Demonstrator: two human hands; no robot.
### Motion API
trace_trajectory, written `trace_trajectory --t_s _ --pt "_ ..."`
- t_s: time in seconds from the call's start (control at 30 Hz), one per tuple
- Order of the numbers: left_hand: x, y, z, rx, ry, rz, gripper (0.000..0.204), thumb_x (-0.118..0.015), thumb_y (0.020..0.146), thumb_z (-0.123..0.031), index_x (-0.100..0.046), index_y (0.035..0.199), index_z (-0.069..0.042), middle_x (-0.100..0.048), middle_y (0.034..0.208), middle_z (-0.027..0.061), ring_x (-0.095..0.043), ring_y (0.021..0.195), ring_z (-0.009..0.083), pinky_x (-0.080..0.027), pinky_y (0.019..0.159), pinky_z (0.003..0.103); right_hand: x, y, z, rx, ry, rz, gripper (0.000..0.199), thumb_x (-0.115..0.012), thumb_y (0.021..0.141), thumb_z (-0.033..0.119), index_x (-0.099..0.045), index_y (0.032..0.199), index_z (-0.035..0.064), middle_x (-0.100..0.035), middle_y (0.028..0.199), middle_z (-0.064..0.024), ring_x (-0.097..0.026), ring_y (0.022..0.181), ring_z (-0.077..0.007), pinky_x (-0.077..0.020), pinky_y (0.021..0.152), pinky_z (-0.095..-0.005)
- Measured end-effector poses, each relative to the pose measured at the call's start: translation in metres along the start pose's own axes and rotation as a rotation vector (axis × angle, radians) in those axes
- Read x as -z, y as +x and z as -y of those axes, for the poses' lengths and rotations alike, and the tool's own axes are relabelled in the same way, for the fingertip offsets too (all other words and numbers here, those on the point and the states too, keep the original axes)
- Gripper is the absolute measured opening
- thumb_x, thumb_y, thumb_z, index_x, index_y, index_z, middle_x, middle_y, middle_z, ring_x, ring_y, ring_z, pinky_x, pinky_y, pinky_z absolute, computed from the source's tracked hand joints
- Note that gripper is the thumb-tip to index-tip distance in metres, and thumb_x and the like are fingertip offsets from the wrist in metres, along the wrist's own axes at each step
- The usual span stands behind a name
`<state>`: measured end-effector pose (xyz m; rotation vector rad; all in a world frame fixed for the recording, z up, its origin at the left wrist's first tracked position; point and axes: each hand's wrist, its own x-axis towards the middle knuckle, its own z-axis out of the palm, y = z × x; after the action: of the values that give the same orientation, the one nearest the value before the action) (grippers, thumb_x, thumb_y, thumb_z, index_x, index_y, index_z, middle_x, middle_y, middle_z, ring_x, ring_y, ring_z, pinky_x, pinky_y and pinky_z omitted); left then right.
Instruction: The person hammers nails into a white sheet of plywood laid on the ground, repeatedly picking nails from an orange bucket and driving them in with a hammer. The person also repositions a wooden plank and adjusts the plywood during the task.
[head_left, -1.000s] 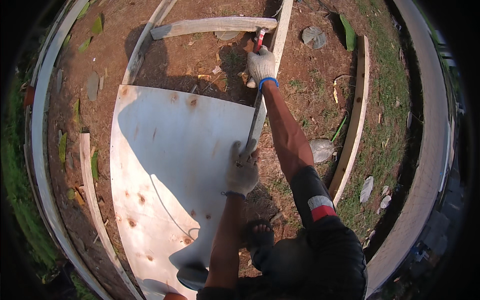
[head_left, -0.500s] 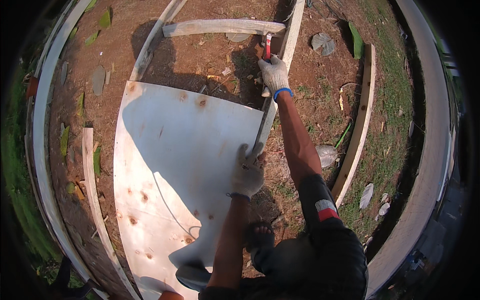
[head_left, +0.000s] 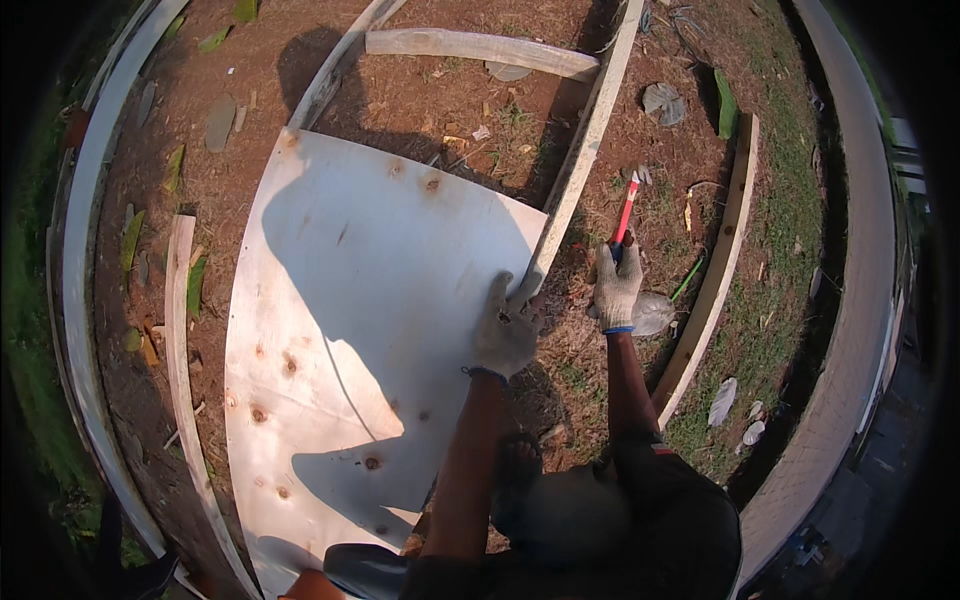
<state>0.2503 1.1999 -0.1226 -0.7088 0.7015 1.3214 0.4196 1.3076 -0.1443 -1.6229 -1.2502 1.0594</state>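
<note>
Your left hand [head_left: 507, 330], gloved, has its fingers closed over the near end of the long wooden batten [head_left: 580, 165], pinning it along the right edge of the plywood sheet [head_left: 370, 330] lying on the dirt. Just beyond, your right hand [head_left: 615, 290] grips the red-handled hammer [head_left: 624, 215] upright, its head hidden; farther off lies a second plank [head_left: 480, 45].
</note>
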Motion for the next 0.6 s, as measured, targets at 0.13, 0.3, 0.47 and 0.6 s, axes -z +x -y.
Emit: trace_trajectory --t_s 0.13,0.3,0.47,0.6 --pt "0.024 0.014 -0.009 0.074 0.068 0.107 0.026 -0.049 0.108 -0.040 -0.059 0.129 -0.029 -0.063 0.139 0.0008 -0.052 0.124 0.0237 -0.036 0.106 0.040 0.034 -0.064 -0.046 -0.203 -0.088 -0.068 0.037 -0.065 0.101 0.013 -0.052 0.135 0.0069 -0.057 0.084 -0.0028 -0.057 0.065 -0.0135 -0.0504 0.057 -0.0319" --pt "0.074 -0.031 -0.026 -1.267 1.894 0.287 0.026 -0.067 0.090 -0.004 -0.060 0.115 -0.008 -0.060 0.139 0.0053 -0.049 0.138 0.0321 -0.036 0.118 0.051 0.063 -0.103 -0.058 -0.079 -0.785 -0.073 0.062 -0.072 0.091 0.027 -0.048 0.143 0.0043 -0.067 0.109 -0.0237 -0.066 0.099 -0.0444 -0.0526 0.089 -0.0523" --pt "0.156 -0.109 -0.029 -1.253 1.798 0.039 0.007 -0.061 0.096 -0.009 -0.056 0.098 -0.005 -0.060 0.135 0.0107 -0.049 0.137 0.0398 -0.037 0.118 0.057 0.030 -0.057 0.016 0.247 -0.960 -0.039 0.078 -0.075 0.090 0.034 -0.042 0.153 0.0024 -0.057 0.140 -0.0263 -0.057 0.128 -0.0442 -0.0464 0.109 -0.0516" --pt "0.190 -0.161 -0.023 -1.425 1.874 -0.181 0.014 -0.055 0.102 -0.016 -0.057 0.100 -0.003 -0.061 0.133 0.0149 -0.050 0.136 0.0439 -0.037 0.117 0.061 -0.029 0.005 0.062 0.504 -0.769 0.361 0.067 -0.071 0.096 0.046 -0.053 0.150 0.0097 -0.064 0.135 -0.0198 -0.067 0.118 -0.0348 -0.0557 0.097 -0.0427"
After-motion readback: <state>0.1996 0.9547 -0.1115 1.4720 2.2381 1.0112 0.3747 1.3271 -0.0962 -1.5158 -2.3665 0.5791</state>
